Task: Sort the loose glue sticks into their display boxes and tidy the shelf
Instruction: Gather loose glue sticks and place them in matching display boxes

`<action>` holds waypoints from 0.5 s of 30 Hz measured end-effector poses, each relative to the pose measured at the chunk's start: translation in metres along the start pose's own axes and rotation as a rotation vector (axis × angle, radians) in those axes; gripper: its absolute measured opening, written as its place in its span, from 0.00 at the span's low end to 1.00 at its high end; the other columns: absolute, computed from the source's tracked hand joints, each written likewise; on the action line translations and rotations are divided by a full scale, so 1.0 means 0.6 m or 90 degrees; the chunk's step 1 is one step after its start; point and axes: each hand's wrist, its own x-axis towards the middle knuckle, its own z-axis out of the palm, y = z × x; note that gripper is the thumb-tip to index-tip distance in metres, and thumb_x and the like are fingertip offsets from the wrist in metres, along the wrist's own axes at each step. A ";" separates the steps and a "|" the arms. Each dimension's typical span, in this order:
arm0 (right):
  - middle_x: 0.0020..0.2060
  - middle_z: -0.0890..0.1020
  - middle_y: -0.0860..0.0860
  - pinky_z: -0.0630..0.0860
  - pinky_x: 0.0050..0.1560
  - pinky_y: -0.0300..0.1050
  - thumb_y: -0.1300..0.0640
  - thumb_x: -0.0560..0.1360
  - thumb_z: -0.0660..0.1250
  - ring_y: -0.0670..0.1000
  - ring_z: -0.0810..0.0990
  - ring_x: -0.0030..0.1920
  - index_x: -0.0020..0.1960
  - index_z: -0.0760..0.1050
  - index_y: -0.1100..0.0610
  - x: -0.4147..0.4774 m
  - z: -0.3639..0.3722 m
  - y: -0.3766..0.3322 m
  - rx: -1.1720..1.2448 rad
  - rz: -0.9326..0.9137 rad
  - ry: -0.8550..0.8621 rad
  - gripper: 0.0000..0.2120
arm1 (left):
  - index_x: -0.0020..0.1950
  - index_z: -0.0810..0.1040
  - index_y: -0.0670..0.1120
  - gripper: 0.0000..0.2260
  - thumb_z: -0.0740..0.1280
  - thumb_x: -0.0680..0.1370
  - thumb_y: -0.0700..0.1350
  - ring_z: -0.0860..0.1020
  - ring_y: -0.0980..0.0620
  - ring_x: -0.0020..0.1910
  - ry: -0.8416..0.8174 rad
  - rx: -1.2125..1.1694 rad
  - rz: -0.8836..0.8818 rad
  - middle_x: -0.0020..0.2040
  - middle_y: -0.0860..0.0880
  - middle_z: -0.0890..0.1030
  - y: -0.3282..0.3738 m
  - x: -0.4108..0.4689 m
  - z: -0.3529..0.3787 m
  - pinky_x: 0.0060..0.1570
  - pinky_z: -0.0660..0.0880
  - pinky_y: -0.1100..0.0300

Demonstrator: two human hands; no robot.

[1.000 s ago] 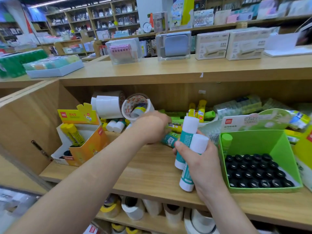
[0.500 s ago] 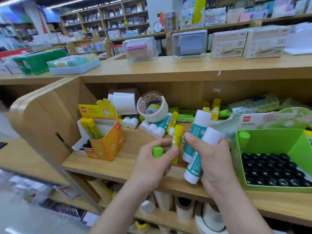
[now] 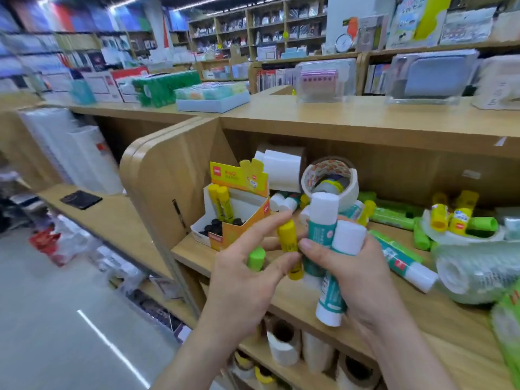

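Left hand (image 3: 247, 280): raised in front of the shelf edge, palm toward the camera. Thumb and forefinger pinch a yellow glue stick (image 3: 288, 240), roughly upright. A green-capped glue stick (image 3: 256, 258) is tucked lower between the fingers, with only its cap end showing.
Right hand (image 3: 357, 266): fingers curled round two teal glue sticks (image 3: 320, 229), white caps up and bodies side by side. The thumb lies across the front one. The thumb tip is just beside the yellow stick; contact cannot be told.
Hands, relative: close together, both above the front of the shelf board (image 3: 197, 251).
Orange display box (image 3: 239, 229): stands at the left end of the shelf against the side panel, with its yellow header card up. Two yellow sticks (image 3: 222, 202) stand in its back corner, and black round stick ends (image 3: 216, 228) show low inside.
Loose stock, shelf: one teal stick (image 3: 402, 260) lies flat to the right of the right hand. Green sticks (image 3: 394, 215) lie further back.
Tape roll (image 3: 332, 181): tilted on edge behind the hands, with something lodged in its core.
White paper roll (image 3: 281, 170): at the back, to the left of the tape roll.
Far right: yellow-capped sticks (image 3: 450, 218) stand in a pale ring-shaped item, too blurred to name.
Lower shelf: rolls (image 3: 284, 344) stand on end.
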 end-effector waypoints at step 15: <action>0.42 0.80 0.43 0.76 0.47 0.51 0.48 0.63 0.71 0.45 0.78 0.44 0.50 0.75 0.43 0.106 0.072 -0.010 -0.438 -0.071 -0.242 0.16 | 0.47 0.81 0.54 0.12 0.76 0.69 0.40 0.79 0.62 0.38 0.196 0.078 0.048 0.38 0.60 0.82 -0.055 0.128 -0.153 0.37 0.73 0.73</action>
